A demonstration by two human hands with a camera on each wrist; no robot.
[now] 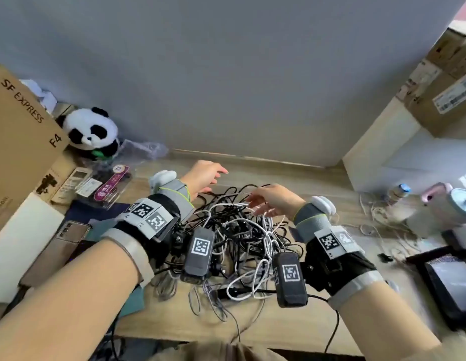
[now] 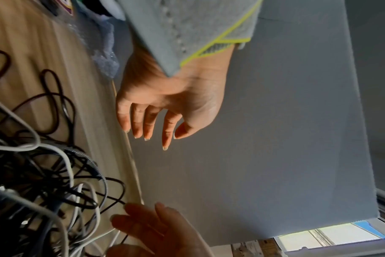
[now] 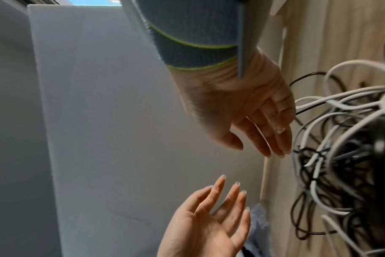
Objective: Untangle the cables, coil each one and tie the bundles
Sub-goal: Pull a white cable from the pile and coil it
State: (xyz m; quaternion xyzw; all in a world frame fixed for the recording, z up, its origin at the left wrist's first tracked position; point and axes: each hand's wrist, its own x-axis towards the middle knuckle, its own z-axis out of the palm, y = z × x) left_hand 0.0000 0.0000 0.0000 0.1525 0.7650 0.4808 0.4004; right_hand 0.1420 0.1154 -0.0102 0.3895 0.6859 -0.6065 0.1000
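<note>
A tangled pile of black, white and braided cables [image 1: 239, 230] lies on the wooden table [image 1: 317, 321] between my forearms. My left hand [image 1: 216, 181] hovers over the pile's far left edge with relaxed, spread fingers and holds nothing; the left wrist view shows the left hand [image 2: 165, 132] empty above the cables [image 2: 44, 173]. My right hand [image 1: 255, 204] reaches onto the pile's far right top with straight fingers. In the right wrist view the right hand [image 3: 259, 147] has its fingertips beside a braided cable [image 3: 295, 165] in the pile; whether they touch it is unclear.
An SF Express cardboard box [image 1: 23, 131], a panda plush [image 1: 91, 131], a remote [image 1: 73, 181], a purple packet [image 1: 112, 186] and a phone [image 1: 68, 238] crowd the left. At right are a tablet [image 1: 450, 282], a bottle [image 1: 398, 191], loose white cords [image 1: 383, 220] and stacked boxes [image 1: 448, 95].
</note>
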